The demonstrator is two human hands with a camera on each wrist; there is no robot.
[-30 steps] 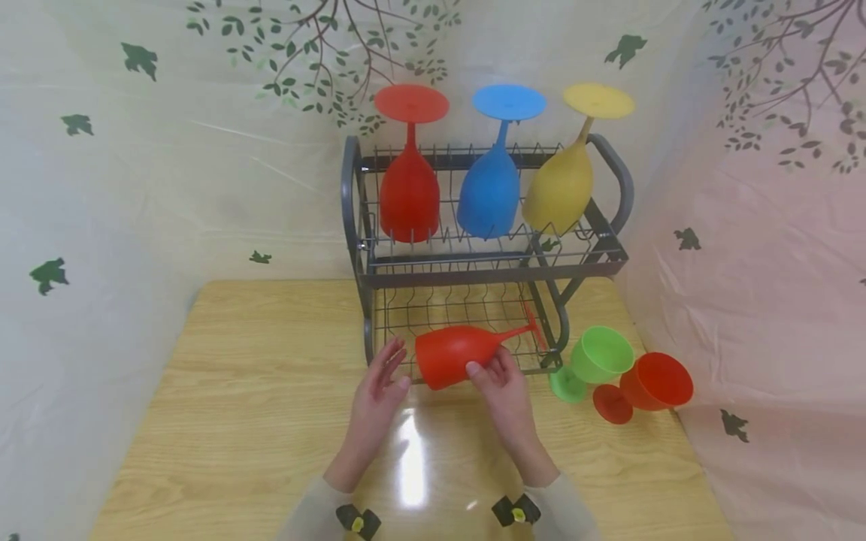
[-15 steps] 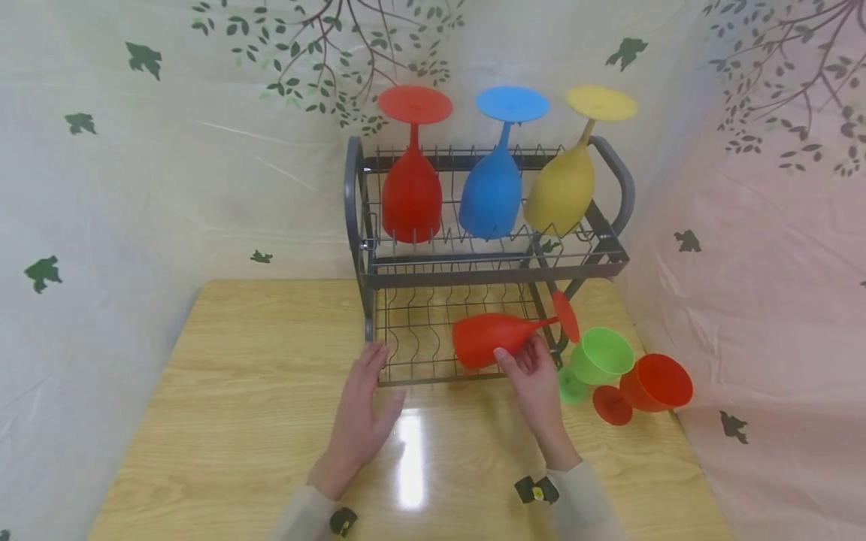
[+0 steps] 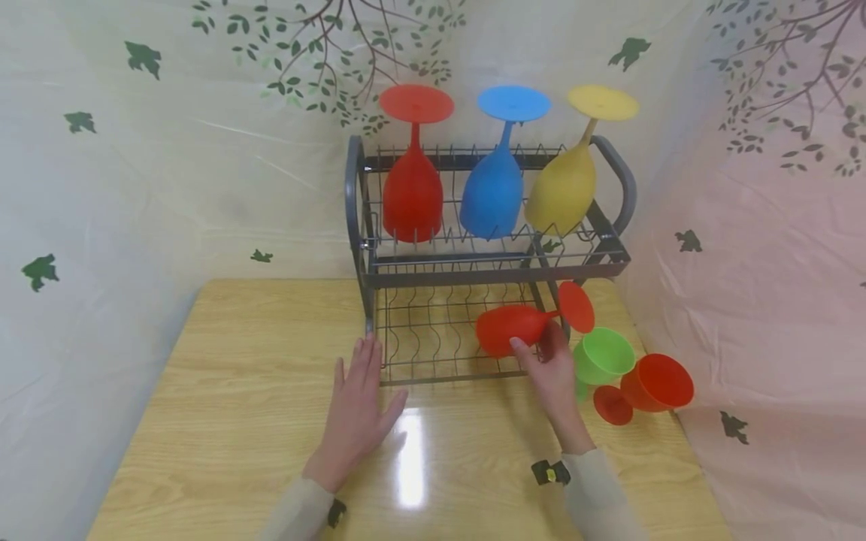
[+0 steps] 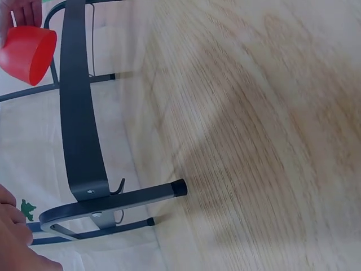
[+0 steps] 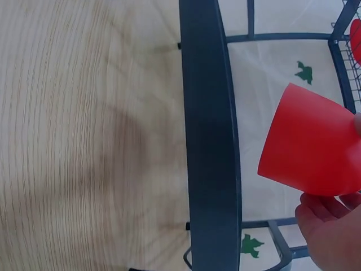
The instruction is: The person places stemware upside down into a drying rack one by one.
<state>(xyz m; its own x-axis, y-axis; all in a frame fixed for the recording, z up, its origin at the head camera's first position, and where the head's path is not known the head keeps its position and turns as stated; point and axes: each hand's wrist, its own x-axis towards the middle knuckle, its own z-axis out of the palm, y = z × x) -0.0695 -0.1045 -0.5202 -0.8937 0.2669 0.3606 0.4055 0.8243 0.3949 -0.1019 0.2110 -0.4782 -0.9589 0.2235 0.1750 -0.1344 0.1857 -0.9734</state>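
Note:
A red plastic goblet [image 3: 510,330] lies tilted on its side above the right part of the lower rack shelf [image 3: 419,353], its foot toward the right and its mouth toward the left. My right hand [image 3: 556,376] grips its bowl from the near right side, thumb in front. The right wrist view shows the goblet's bowl [image 5: 310,144] with the fingers below it. At the lower shelf's front left corner, my left hand [image 3: 355,413] has its fingers extended and holds nothing. Only part of that left hand [image 4: 20,237] shows in the left wrist view.
On the upper tier of the dark dish rack [image 3: 494,278] stand upside-down red [image 3: 413,199], blue [image 3: 492,195] and yellow goblets [image 3: 561,191]. A green goblet [image 3: 604,357] and another red goblet [image 3: 656,383] lean on the table [image 3: 237,421] at the right.
My right hand has carried the red goblet rightward and slightly back over the lower shelf. My left hand has moved a little left, away from the goblet.

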